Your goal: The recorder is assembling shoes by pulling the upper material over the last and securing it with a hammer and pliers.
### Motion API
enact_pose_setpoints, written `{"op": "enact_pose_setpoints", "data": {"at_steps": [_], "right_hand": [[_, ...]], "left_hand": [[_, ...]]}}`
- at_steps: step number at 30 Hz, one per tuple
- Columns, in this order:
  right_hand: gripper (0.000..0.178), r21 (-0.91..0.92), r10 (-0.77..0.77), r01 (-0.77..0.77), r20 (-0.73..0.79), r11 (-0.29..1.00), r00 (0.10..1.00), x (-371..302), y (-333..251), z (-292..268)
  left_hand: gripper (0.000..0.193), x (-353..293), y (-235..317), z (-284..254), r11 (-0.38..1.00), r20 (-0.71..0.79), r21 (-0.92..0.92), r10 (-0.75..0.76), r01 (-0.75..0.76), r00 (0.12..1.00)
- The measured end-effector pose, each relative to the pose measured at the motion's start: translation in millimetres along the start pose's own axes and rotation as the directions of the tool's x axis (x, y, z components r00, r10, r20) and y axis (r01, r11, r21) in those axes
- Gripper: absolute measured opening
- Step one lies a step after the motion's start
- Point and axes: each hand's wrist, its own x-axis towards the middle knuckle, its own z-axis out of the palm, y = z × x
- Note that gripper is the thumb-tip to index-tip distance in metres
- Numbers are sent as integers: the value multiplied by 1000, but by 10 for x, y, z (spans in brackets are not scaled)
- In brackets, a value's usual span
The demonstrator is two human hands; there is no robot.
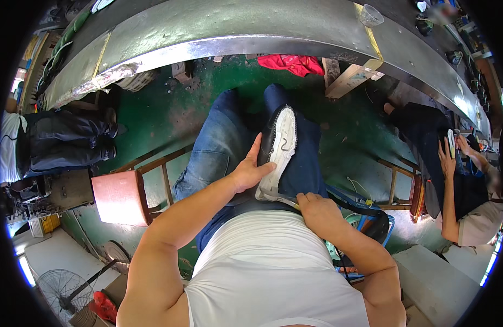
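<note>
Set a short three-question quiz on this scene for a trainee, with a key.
1. Multiple choice: the underside of the shoe held by the left hand is: a) red, b) white, c) green.
2. True or false: the right hand is empty.
3. Short answer: what container sits on the metal bench?

Key: 1. b. 2. False; it grips a slim tool at the shoe's near end. 3. A transparent cup.

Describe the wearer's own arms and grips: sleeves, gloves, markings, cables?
Left arm and right arm are bare, sleeveless to the shoulder, below a white top. Left grip and right grip are ungloved. No watch, cable or marking shows.
</note>
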Motion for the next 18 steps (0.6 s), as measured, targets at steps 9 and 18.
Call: {"op": "enact_pose_setpoints", "data": {"at_steps": [9,18], "right_hand": [[26,369,-27,-164,460,915,887,94,389,-164],[36,722,223,-165,16,672,975,521,374,-293]], "left_hand": [[106,-345,-140,21,921,21,390,-28,18,999],[113,-225,-196,49,970,40,233,56,-64,998]]}}
